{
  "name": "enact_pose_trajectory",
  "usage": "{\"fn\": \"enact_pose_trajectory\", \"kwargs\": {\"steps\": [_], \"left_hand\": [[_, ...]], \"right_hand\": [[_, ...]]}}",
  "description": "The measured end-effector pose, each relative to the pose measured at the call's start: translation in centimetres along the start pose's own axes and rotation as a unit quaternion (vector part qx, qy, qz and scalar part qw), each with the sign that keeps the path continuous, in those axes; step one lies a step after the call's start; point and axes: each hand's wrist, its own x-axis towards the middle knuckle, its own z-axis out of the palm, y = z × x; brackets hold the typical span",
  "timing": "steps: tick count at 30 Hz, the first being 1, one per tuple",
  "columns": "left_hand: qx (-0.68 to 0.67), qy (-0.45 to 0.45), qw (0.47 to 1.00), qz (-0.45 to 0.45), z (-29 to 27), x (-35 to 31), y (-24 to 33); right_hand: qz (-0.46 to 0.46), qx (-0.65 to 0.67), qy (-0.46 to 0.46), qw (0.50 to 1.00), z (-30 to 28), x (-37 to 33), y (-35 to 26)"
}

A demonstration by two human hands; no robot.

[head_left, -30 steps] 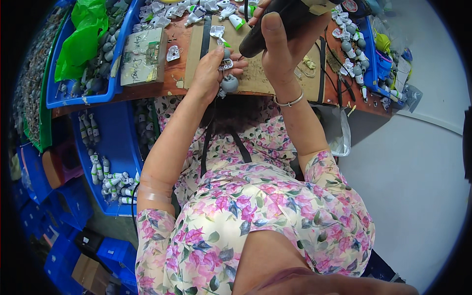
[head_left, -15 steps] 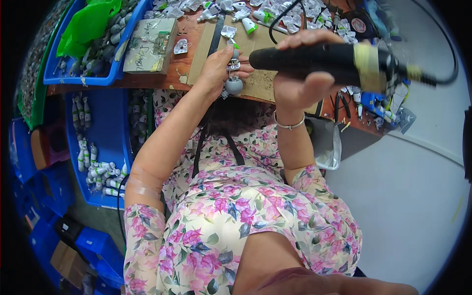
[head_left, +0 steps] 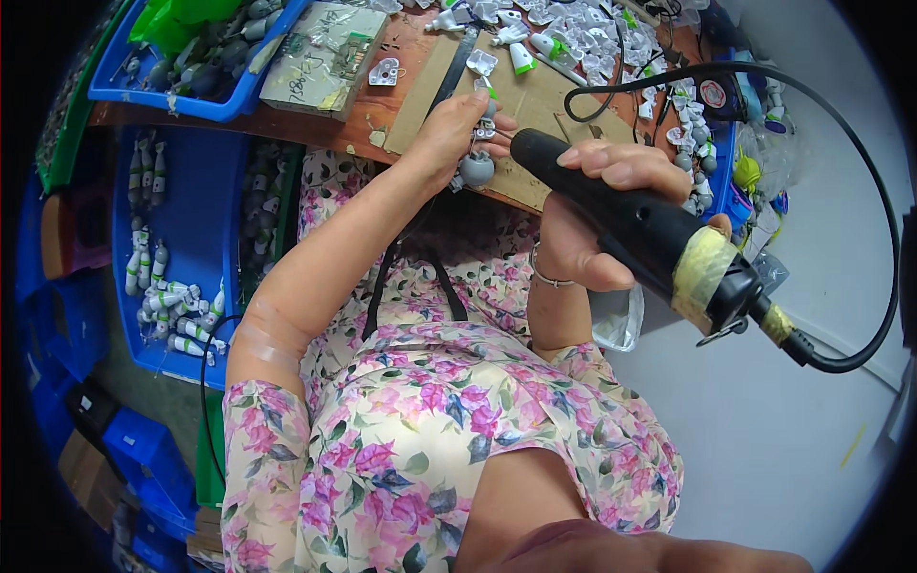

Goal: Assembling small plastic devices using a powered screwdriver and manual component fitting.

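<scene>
My left hand (head_left: 446,137) is closed round a small grey-and-white plastic assembly with a round grey end (head_left: 477,170). It is held just over the front edge of the table. A black electric screwdriver (head_left: 623,212), wrapped in yellowish tape near its back end, lies in my right hand (head_left: 571,239). The fingers curl over its top and the thumb is below. Its thin bit points at the assembly; whether it touches a screw is too small to tell.
A cardboard sheet (head_left: 538,105) covers part of the red-brown table, with many white and green plastic parts behind it. At the left stand a blue bin of grey parts (head_left: 205,107) and a lower blue bin (head_left: 196,229) holding white-green pieces. The tool's black cable (head_left: 884,181) loops at the right.
The screwdriver has swung from nearly level to a slant, its cable end dropping to the lower right. My left hand still holds the assembly. The whole view has shifted a little.
</scene>
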Motion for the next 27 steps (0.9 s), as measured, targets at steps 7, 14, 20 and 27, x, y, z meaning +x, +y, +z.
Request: {"fn": "enact_pose_trajectory", "kwargs": {"steps": [7,14,20,27], "left_hand": [[-0.008,-0.002,1.0,0.004,-0.1,0.4,-0.3],[0.003,-0.008,1.0,-0.008,-0.4,0.4,-0.4],[0.015,-0.014,1.0,-0.017,-0.6,0.4,-0.5],[0.007,-0.029,1.0,0.01,-0.5,0.6,-0.7]], "right_hand": [[0.03,-0.064,-0.003,0.997,-0.1,-0.5,0.0],[0.033,-0.046,0.0,0.998,0.5,-0.4,0.1],[0.025,-0.019,-0.033,0.999,0.5,-0.4,0.2],[0.064,-0.026,0.005,0.998,1.0,-0.3,0.5]]}}
